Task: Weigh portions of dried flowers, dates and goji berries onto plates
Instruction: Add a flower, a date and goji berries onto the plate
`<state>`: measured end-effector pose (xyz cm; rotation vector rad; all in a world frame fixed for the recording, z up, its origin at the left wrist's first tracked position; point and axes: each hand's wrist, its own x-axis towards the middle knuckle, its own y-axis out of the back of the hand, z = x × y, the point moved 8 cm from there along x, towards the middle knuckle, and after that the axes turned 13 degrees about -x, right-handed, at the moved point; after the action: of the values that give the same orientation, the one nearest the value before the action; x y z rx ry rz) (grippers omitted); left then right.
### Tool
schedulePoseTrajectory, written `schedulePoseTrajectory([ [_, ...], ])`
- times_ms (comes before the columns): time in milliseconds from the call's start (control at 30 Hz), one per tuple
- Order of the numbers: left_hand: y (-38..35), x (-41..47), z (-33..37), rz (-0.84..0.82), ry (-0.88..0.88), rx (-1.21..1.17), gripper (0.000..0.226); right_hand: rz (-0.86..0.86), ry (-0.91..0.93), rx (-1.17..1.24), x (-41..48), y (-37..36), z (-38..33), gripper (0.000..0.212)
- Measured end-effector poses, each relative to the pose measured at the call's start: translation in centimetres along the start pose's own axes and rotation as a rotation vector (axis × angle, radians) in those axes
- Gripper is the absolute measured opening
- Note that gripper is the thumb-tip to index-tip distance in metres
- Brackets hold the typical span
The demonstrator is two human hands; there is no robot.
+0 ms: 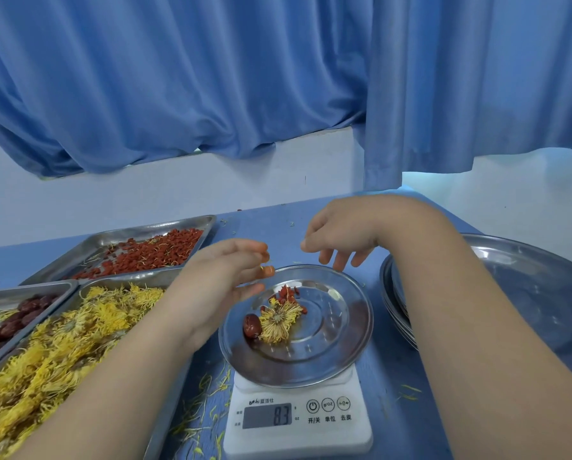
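A round steel plate (337, 330) sits on a white digital scale (298, 423) whose display reads 83. On the plate lie a dried yellow flower (278, 318), a dark red date (251, 326) and a few goji berries (287, 292). My left hand (231, 277) hovers over the plate's left rim and pinches goji berries (267, 269) in its fingertips. My right hand (337, 237) hangs above the plate's far rim, fingers loosely curled and holding nothing that I can see.
Left of the scale stand steel trays: goji berries (145, 252) at the back, dried yellow flowers (55, 346) in front, dates (9, 322) at far left. A stack of round plates (394, 303) and a large round steel tray (537, 293) are on the right. Loose petals litter the blue table.
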<state>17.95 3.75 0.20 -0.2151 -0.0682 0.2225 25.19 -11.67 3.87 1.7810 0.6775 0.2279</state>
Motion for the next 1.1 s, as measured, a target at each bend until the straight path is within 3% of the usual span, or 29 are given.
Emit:
schedulePoseTrajectory([
  [233, 3.2, -3.1, -0.6, 0.054, 0.091, -0.225, 0.018, -0.023, -0.077, -0.075, 0.9, -1.0, 1.2, 0.032],
  [433, 5.4, -3.7, -1.3, 0.160, 0.099, -0.155, 0.024, -0.041, -0.166, -0.048, 1.4, -1.8, 2.8, 0.036],
  [567, 6.4, -4.0, -1.1, 0.175, 0.101, -0.176, 0.013, -0.047, -0.210, 0.033, 1.5, -2.1, 3.7, 0.037],
  [900, 6.1, -4.7, -1.7, 0.045, 0.219, -0.298, 0.013, -0.079, -0.257, 0.030, 1.8, -3.3, 3.1, 0.029],
  [1100, 6.1, -4.6, -1.1, 0.003, 0.201, -0.432, 0.018, 0.009, -0.268, -0.253, 2.2, -2.2, 2.6, 0.025],
])
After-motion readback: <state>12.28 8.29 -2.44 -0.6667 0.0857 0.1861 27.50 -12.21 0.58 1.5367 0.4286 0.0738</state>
